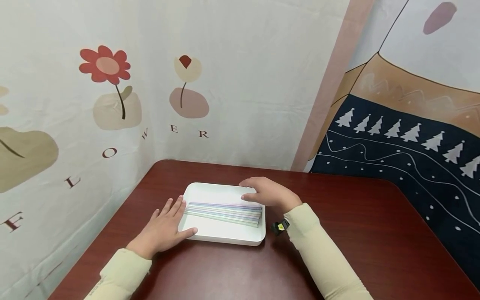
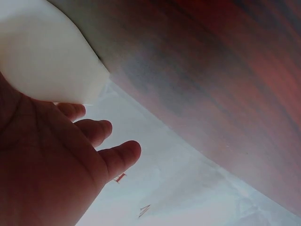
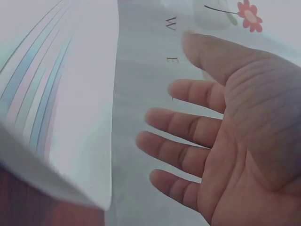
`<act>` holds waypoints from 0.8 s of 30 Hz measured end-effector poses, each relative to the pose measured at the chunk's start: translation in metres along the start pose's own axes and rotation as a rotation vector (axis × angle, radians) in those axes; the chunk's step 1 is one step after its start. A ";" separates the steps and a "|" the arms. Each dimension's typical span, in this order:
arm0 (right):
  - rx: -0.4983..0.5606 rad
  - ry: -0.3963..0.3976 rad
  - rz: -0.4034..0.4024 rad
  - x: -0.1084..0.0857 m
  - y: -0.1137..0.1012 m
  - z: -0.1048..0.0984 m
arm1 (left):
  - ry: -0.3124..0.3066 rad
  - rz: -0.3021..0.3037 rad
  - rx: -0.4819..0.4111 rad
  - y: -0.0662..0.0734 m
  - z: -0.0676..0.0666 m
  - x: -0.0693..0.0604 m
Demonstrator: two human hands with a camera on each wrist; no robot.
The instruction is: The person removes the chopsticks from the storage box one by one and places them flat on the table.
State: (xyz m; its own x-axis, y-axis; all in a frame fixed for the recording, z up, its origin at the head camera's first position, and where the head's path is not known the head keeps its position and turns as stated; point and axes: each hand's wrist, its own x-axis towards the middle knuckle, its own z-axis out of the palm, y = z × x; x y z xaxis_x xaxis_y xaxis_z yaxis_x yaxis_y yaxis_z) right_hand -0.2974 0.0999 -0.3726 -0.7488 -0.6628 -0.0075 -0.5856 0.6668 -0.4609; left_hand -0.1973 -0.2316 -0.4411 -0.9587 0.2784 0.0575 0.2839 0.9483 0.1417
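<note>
A white rectangular tray (image 1: 225, 240) holds a fanned bundle of long, thin pastel strips (image 1: 225, 213), in lilac, blue, green and white. Along the tray's left side lies my left hand (image 1: 162, 229), its fingers straight and its thumb by the near left corner. In the left wrist view part of the tray (image 2: 51, 52) shows above that hand (image 2: 47, 160). My right hand (image 1: 271, 195) is at the far right corner, fingers extended and nothing in them. The right wrist view has its palm (image 3: 225, 155) beside the tray, apart from the strips (image 3: 35, 94).
The tray stands on a dark red-brown wooden table (image 1: 210, 271). Behind and to the left hangs a pale cloth (image 1: 255, 83) printed with flowers and letters. A dark cloth with white trees (image 1: 393, 146) hangs at the right. A small black device (image 1: 280, 227) is at the right wrist.
</note>
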 end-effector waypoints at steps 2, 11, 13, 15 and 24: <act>0.025 -0.006 -0.016 0.007 0.000 0.003 | 0.005 0.002 -0.001 0.000 0.001 0.000; 0.060 -0.025 -0.018 0.035 0.003 0.023 | -0.012 -0.007 -0.010 0.001 0.000 -0.001; 0.062 -0.027 -0.016 0.040 0.002 0.028 | -0.013 -0.007 -0.011 0.001 0.000 -0.001; 0.077 -0.028 -0.010 0.045 0.003 0.033 | -0.017 -0.012 -0.010 0.000 0.001 -0.001; 0.104 -0.017 -0.032 0.058 0.008 0.058 | -0.029 -0.051 -0.023 0.001 0.003 -0.001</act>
State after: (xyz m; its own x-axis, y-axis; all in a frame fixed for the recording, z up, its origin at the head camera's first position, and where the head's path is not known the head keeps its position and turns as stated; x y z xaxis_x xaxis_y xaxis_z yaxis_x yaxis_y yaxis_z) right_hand -0.3275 0.0464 -0.4280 -0.7244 -0.6893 -0.0057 -0.5733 0.6070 -0.5503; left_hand -0.1963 -0.2309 -0.4438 -0.9720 0.2341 0.0213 0.2344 0.9579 0.1660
